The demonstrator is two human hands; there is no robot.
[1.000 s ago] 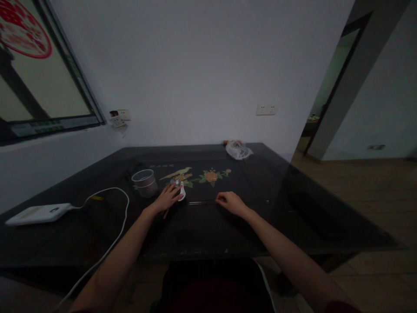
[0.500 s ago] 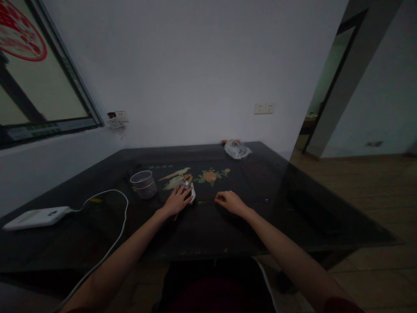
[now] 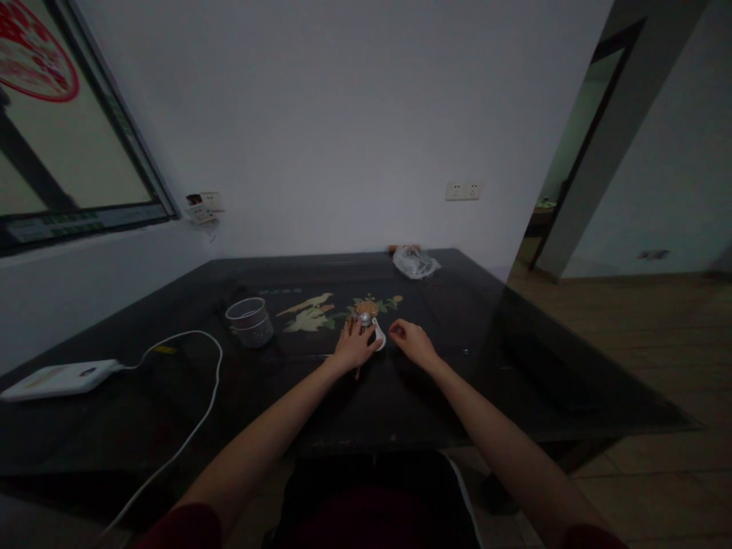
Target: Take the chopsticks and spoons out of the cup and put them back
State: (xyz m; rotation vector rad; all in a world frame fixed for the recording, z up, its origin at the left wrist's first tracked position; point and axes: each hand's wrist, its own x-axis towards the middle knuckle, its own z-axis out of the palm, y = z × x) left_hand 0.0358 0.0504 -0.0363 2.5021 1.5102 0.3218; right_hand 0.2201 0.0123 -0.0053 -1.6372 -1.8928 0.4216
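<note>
My left hand (image 3: 353, 348) rests on the dark table (image 3: 515, 358) with its fingers closed around a small white object with a silvery round top (image 3: 371, 326); a thin stick pokes out below the palm. My right hand (image 3: 412, 343) lies just to the right of it, fingers curled, almost touching the white object. I cannot make out anything inside the right hand. Both hands sit near the painted bird and flowers (image 3: 320, 311) on the tabletop.
A clear round cup (image 3: 249, 321) stands left of the hands. A white flat device (image 3: 57, 378) with a white cable (image 3: 197, 404) lies at the far left. A crumpled plastic bag (image 3: 416, 262) sits at the table's back edge. A doorway opens at right.
My left hand has slid to the right across the table with the white object, ending close beside my right hand, which moved only slightly.
</note>
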